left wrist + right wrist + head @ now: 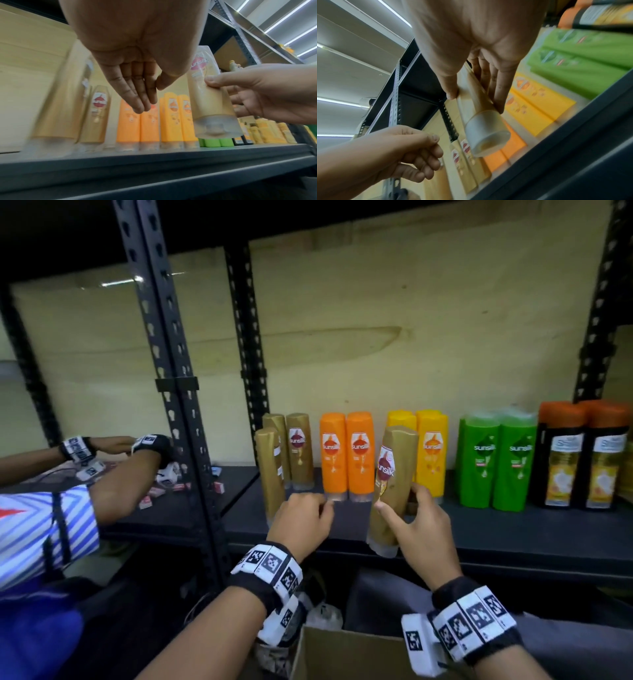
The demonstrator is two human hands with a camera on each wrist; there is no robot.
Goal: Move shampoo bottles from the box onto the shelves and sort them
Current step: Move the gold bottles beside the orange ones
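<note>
My right hand point(416, 520) grips a gold shampoo bottle point(394, 474), cap down and slightly tilted, just over the front of the dark shelf point(479, 529). In the right wrist view the thumb and fingers pinch the gold bottle point(476, 106) above its clear cap. My left hand point(305, 518) hovers beside it holding nothing, fingers loose, close to the front gold bottle point(270, 474) of the standing gold group. Orange bottles point(346, 453), yellow bottles point(431, 450), green bottles point(496, 463) and black bottles with orange caps point(582, 457) stand in rows to the right. The cardboard box point(342, 652) sits below my wrists.
A black perforated upright point(178, 405) divides this bay from the left one. There another person's arms, one in a striped sleeve point(44, 529), work over small red-and-white boxes point(150, 498). A strip of shelf in front of the orange bottles is bare.
</note>
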